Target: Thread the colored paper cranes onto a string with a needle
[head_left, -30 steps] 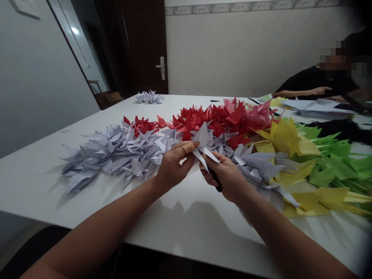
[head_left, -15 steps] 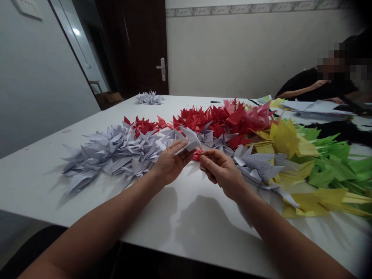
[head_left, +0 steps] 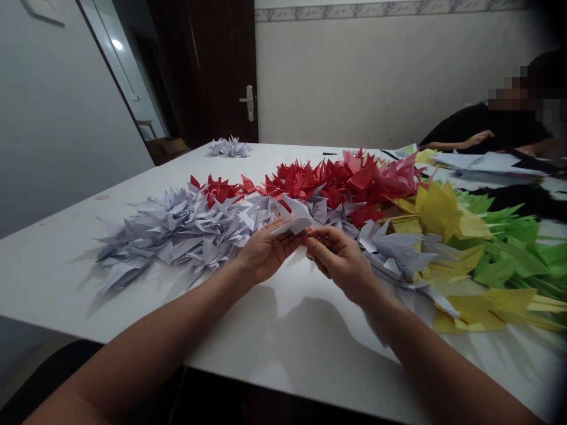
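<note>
A white folded paper crane (head_left: 295,219) rests on the fingers of my left hand (head_left: 264,252), which is turned palm up beneath it. Close by on the right, my right hand (head_left: 337,255) is closed in a pinch, its fingertips almost meeting the left fingers at the crane's lower edge. Whatever thin thing the pinch holds is too small to name. Behind the left hand spreads a pile of white paper cranes (head_left: 177,227). Red paper cranes (head_left: 305,180) lie heaped beyond both hands, and more white cranes (head_left: 394,248) lie right of my right hand.
Yellow cranes (head_left: 443,212) and green cranes (head_left: 514,254) cover the right side of the white table (head_left: 57,254). A small white cluster (head_left: 230,147) stands at the far edge. A person in black (head_left: 465,124) sits at the far right, near a paper stack (head_left: 482,162).
The white crane and both hands have shifted slightly right, the fingertips coming closer together, and the crane sits more level. The other person's hand has lowered toward the table.
</note>
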`<state>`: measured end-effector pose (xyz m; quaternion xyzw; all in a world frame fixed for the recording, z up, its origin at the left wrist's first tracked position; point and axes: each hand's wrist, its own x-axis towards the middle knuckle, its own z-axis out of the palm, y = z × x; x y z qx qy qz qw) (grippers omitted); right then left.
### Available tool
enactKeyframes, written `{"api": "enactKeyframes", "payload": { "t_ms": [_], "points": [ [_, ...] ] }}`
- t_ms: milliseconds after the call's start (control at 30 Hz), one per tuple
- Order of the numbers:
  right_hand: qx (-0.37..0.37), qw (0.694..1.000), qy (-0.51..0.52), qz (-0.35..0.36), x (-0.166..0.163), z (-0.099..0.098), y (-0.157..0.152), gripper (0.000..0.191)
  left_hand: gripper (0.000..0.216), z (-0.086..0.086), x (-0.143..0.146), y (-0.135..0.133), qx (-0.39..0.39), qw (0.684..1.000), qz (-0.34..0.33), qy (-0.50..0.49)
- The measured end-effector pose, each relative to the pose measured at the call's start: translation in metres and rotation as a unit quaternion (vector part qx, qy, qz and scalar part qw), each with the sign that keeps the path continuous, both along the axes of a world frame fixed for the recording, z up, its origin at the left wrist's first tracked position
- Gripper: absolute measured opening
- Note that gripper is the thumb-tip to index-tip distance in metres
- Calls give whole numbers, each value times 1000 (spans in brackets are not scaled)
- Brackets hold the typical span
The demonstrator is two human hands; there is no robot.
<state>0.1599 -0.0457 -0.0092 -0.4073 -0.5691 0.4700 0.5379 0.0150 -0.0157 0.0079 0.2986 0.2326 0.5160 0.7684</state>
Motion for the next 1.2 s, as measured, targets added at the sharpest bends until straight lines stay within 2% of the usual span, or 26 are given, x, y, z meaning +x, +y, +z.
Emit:
{"api": "enactKeyframes", "payload": {
  "t_ms": [300,667,733,800,867,933,1000,1100,1200],
  "points": [
    [5,1000,10,0,-1,1,-1,28,18,1,0,0,6,1000,-7,-2],
    [5,1000,3,0,1,3,0,30,9,1,-1,1,28,999,-5,29],
    [4,1000,9,-17,3,7,0,31,6,5,-6,4,53,997,25,59],
    [5,998,29,-49,7,11,2,33,11,12,-15,9,113,982,104,111],
    [2,995,53,-85,11,14,4,35,25,21,-28,17,211,934,226,176],
    [-3,992,65,-112,15,14,8,36,39,28,-43,25,318,851,340,244],
    [-6,990,63,-129,18,12,11,35,42,34,-59,31,394,757,413,319],
    [15,989,27,-145,20,4,16,36,31,37,-77,38,426,637,471,436],
    [77,977,-93,-174,23,-5,19,35,27,35,-88,42,411,565,489,522]
  ]
}}
